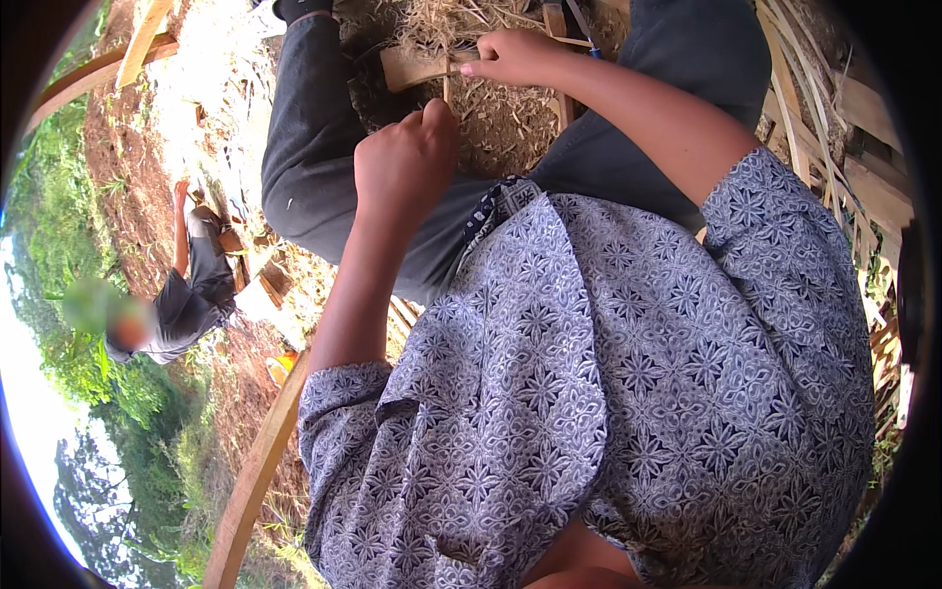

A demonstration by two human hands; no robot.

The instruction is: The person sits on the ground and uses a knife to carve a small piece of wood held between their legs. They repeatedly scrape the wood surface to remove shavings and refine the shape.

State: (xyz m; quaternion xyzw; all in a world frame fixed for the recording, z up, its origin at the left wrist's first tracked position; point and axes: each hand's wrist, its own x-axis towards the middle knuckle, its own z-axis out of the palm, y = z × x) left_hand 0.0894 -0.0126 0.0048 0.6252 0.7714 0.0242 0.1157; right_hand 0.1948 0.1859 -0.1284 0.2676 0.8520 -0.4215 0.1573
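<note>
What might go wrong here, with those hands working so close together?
The thin strip at the left hand could snap or slip, perhaps leaving a splinter, since the right hand is just beyond it.

The slender blue-ended object is near the right forearm, so a sideways move might knock it.

Small pieces might get lost among the loose shavings between the legs.

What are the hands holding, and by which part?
The left hand grips a thin pale strip by its near end; what the right hand holds cannot be told.
</note>
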